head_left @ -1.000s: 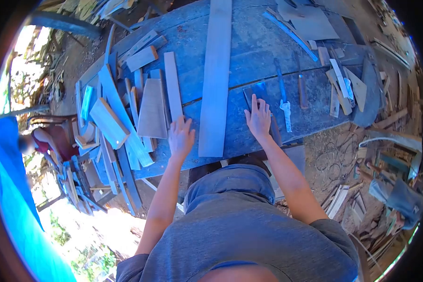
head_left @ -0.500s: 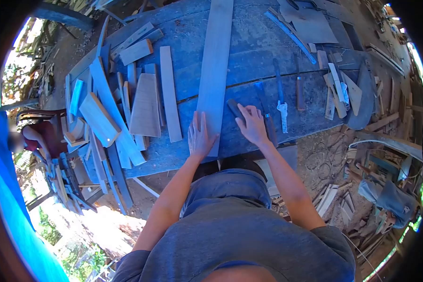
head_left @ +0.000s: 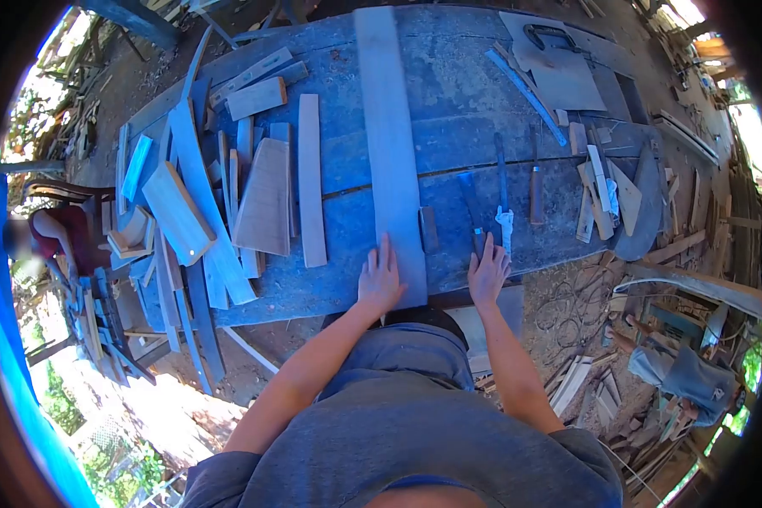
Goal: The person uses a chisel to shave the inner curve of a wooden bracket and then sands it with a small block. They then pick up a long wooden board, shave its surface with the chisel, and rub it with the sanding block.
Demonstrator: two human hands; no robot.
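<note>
A long pale board (head_left: 392, 135) runs lengthwise away from me across the blue workbench (head_left: 343, 224). My left hand (head_left: 381, 281) lies on its near end with the fingers stretched out. Against the board's right edge rests a small dark block (head_left: 429, 230), with neither hand on it. My right hand (head_left: 488, 277), fingers apart, is over the bench's front edge, fingertips right at the dark handle of a chisel-like tool (head_left: 479, 243). Beside that are a tool with a white-wrapped handle (head_left: 505, 223) and a wooden-handled tool (head_left: 537, 196).
Several wood offcuts (head_left: 262, 199) crowd the bench's left side. More wood pieces (head_left: 597, 182) lie to the right, and a clamp (head_left: 550, 36) sits at the back right. Another person (head_left: 686, 372) is at the lower right; a person in dark red (head_left: 63, 233) is at the left.
My right hand has left the dark block and moved right to the dark-handled tool. The board has turned slightly; the block now lies along its edge. My left hand stays on the board.
</note>
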